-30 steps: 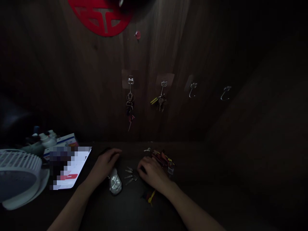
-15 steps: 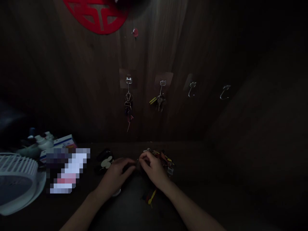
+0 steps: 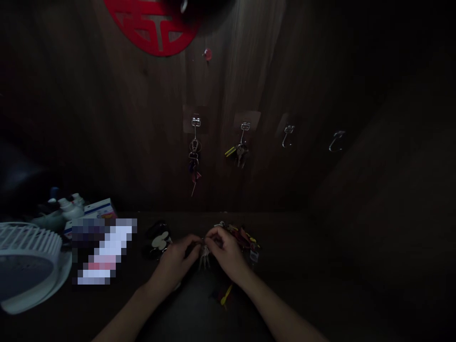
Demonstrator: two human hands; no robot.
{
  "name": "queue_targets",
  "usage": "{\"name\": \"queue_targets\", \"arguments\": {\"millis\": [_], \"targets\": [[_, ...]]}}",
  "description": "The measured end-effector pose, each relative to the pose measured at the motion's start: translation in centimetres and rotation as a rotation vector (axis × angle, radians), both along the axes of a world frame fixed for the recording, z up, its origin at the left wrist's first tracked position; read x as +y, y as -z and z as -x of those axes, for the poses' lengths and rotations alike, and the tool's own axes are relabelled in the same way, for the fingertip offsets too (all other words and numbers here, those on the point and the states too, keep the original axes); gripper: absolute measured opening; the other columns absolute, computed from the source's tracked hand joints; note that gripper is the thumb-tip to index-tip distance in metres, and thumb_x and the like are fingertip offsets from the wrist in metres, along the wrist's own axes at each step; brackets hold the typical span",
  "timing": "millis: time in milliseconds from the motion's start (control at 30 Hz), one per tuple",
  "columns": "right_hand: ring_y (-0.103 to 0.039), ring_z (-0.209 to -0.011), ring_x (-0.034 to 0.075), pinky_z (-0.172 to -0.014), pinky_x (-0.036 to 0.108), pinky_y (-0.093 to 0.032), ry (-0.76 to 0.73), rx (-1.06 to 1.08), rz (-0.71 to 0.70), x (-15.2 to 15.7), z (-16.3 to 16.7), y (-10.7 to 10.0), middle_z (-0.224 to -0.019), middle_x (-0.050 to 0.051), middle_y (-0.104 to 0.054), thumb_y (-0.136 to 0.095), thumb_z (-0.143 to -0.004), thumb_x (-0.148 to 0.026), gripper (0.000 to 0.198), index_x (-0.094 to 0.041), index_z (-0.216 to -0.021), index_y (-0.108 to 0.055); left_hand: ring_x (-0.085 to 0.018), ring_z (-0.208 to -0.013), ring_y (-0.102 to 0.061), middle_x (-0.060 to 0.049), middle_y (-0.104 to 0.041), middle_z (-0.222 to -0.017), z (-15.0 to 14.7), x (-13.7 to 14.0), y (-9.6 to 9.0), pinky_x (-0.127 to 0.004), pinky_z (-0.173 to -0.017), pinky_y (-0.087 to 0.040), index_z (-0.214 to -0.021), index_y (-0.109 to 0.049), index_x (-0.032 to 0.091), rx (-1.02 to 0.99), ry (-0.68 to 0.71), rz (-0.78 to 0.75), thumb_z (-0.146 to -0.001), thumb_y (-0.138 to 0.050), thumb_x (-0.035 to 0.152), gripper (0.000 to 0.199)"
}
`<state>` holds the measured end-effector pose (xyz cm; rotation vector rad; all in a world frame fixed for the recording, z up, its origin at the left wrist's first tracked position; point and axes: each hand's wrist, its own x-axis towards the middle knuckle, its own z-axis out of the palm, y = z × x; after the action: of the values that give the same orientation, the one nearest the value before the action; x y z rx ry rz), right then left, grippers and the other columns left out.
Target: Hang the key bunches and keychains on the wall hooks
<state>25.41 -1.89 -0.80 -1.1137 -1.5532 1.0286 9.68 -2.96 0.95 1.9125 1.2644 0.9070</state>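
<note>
In the head view, a small bunch of keys (image 3: pixel 204 261) on a ring hangs between my two hands. My left hand (image 3: pixel 179 252) pinches the ring from the left side, thumb and fingers closed. From the right, my right hand (image 3: pixel 224 247) pinches the same ring, its fingertips nearly meeting the left ones. Behind my right hand lies a pile of keys and coloured tags (image 3: pixel 247 240). A yellow item (image 3: pixel 225 297) lies on the dark surface below the right wrist. Beyond my left hand are pale round pieces (image 3: pixel 160 241) among black items.
Metal hooks line the wooden wall; one holds a keychain (image 3: pixel 194 154), another a bunch of keys (image 3: pixel 241 153). Two bare hooks (image 3: pixel 287 137) are farther right. At left stand a white slatted basket (image 3: pixel 35 275), white bottles (image 3: pixel 69 209) and a box (image 3: pixel 101 209). A red decoration (image 3: pixel 156 47) hangs above.
The keys now hang down in plain sight between my hands; earlier they were a dark blur. My fingertips have come closer together. The view has shifted slightly.
</note>
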Motion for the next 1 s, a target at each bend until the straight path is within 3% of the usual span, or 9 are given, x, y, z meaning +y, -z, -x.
{"name": "queue_targets", "arguments": {"millis": [133, 233, 400, 600, 767, 900, 1000], "targets": [[-0.056, -0.074, 0.013, -0.064, 0.024, -0.044, -0.117, 0.069, 0.071, -0.3, 0.2, 0.0, -0.081, -0.001, -0.057, -0.061, -0.073, -0.023, 0.026, -0.022, -0.097, -0.05, -0.016, -0.069, -0.062, 0.001, -0.068, -0.074, 0.0, 0.0, -0.1, -0.023, -0.066, -0.044, -0.082, -0.062, 0.022, -0.051, -0.043, 0.023, -0.083, -0.046, 0.034, 0.021], [-0.057, -0.076, 0.014, -0.065, 0.024, -0.044, -0.132, 0.006, 0.068, -0.4, 0.4, 0.1, -0.085, -0.001, -0.059, -0.063, -0.069, -0.019, 0.036, -0.022, -0.101, -0.049, -0.015, -0.067, -0.059, 0.002, -0.066, -0.07, 0.0, 0.1, -0.2, -0.022, -0.062, -0.043, -0.079, -0.062, 0.021, -0.074, -0.06, 0.064, -0.083, -0.045, 0.037, 0.024], [-0.055, -0.069, 0.012, -0.064, 0.023, -0.042, -0.056, -0.13, -0.022, -0.2, 0.0, -0.2, -0.075, -0.003, -0.059, -0.055, -0.074, -0.017, 0.014, -0.021, -0.088, -0.055, -0.014, -0.062, -0.054, 0.003, -0.057, -0.063, 0.0, 0.2, -0.2, -0.022, -0.059, -0.042, -0.075, -0.057, 0.02, -0.101, -0.098, 0.08, -0.084, -0.042, 0.04, 0.027], [-0.054, -0.067, 0.012, -0.064, 0.022, -0.04, -0.142, -0.184, -0.021, -0.6, -0.3, -1.1, -0.071, -0.003, -0.06, -0.056, -0.076, -0.02, 0.008, -0.021, -0.083, -0.059, -0.013, -0.06, -0.054, 0.004, -0.055, -0.06, 0.0, 0.2, -0.2, -0.022, -0.059, -0.041, -0.071, -0.057, 0.021, -0.089, -0.098, 0.077, -0.085, -0.041, 0.037, 0.026], [-0.049, -0.064, 0.011, -0.06, 0.021, -0.038, -0.135, -0.16, -0.044, -0.7, -0.4, -1.2, -0.066, -0.004, -0.054, -0.059, -0.076, -0.026, 0.006, -0.02, -0.076, -0.059, -0.014, -0.069, -0.06, 0.003, -0.064, -0.073, 0.1, 0.3, 0.4, -0.023, -0.064, -0.045, -0.083, -0.059, 0.022, -0.092, -0.068, 0.062, -0.086, -0.042, 0.035, 0.022], [-0.05, -0.068, 0.012, -0.063, 0.022, -0.038, -0.085, -0.083, -0.081, -0.4, -0.6, -1.1, -0.068, -0.003, -0.054, -0.055, -0.08, -0.029, 0.01, -0.02, -0.075, -0.058, -0.017, -0.094, -0.06, -0.001, -0.067, -0.099, 0.2, 0.5, 0.8, -0.027, -0.083, -0.044, -0.1, -0.059, 0.024, -0.086, -0.039, -0.025, -0.084, -0.047, 0.026, 0.02], [-0.051, -0.073, 0.014, -0.068, 0.024, -0.039, -0.042, -0.051, -0.129, -0.1, -0.8, -1.1, -0.072, -0.002, -0.055, -0.056, -0.08, -0.03, 0.012, -0.02, -0.075, -0.059, -0.017, -0.095, -0.06, -0.002, -0.067, -0.101, 0.2, 0.4, 0.8, -0.029, -0.084, -0.045, -0.099, -0.06, 0.024, -0.062, 0.001, -0.059, -0.084, -0.046, 0.023, 0.021]]}}
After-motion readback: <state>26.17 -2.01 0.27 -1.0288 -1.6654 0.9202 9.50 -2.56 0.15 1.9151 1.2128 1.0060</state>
